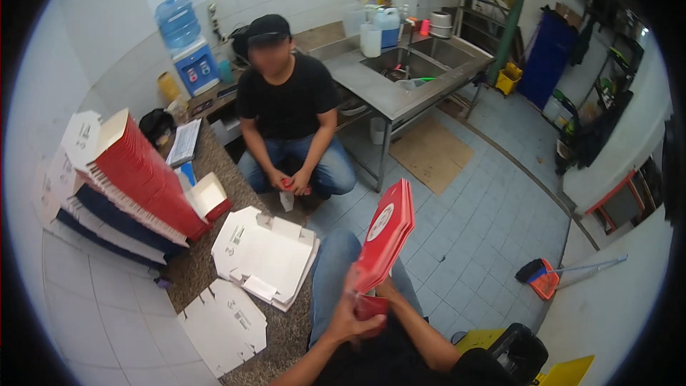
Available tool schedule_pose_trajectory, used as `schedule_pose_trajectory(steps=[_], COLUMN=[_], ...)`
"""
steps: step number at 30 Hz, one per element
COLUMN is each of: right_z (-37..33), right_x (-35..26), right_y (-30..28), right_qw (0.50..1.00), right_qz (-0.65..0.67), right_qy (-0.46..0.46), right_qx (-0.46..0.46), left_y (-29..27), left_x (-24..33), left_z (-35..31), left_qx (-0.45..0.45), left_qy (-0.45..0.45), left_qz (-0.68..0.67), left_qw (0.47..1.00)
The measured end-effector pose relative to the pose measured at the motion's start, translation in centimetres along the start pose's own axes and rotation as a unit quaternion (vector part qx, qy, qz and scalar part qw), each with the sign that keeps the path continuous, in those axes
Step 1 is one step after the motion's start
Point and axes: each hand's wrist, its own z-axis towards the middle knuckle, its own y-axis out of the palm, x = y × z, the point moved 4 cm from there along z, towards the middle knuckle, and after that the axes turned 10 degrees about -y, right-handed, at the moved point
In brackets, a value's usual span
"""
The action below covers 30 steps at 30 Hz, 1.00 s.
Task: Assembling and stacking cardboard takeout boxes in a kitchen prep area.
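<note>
A red cardboard food box (pixel 386 239), part folded and with a round white print, is tilted upward in front of my lap. My left hand (pixel 349 320) is closed around its lower end, where a red folded flap shows by the fingers. My right hand (pixel 386 290) holds the box from behind at its lower right edge; most of its fingers are hidden. On the counter to the left, flat white box blanks (pixel 268 254) lie in a pile, with one loose white blank (pixel 225 325) nearer to me.
Stacked red boxes (pixel 146 179) stand on the granite counter (pixel 196 279) at left. Across from me, a seated person (pixel 289 93) holds a small red piece. Behind are a steel sink table (pixel 371 89) and water dispenser (pixel 195 64). Bins (pixel 518 350) stand at lower right.
</note>
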Motion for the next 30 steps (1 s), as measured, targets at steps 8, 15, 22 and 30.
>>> schedule_pose_trajectory(steps=[8,15,22,30], right_z=[1.4,-0.7,-0.9,-4.7], right_x=[-10.7,-17.1,-16.3,-17.9], right_y=[-5.3,-2.7,-4.0,0.0], right_qw=[0.991,0.967,0.975,0.946], right_qz=[-0.063,-0.022,-0.060,-0.007], right_qy=[0.038,-0.070,0.025,-0.034], right_qx=[-0.116,-0.243,-0.211,-0.323], left_y=[-7.9,-13.6,-11.2,-14.5], left_x=[0.9,1.4,4.1,-0.1], left_z=[-1.4,1.9,-0.8,1.3], left_qx=[0.149,0.185,0.247,0.369], left_qy=[-0.109,-0.058,-0.025,0.023], left_qz=[-0.030,-0.173,-0.069,0.162], left_qw=[0.982,0.966,0.966,0.915])
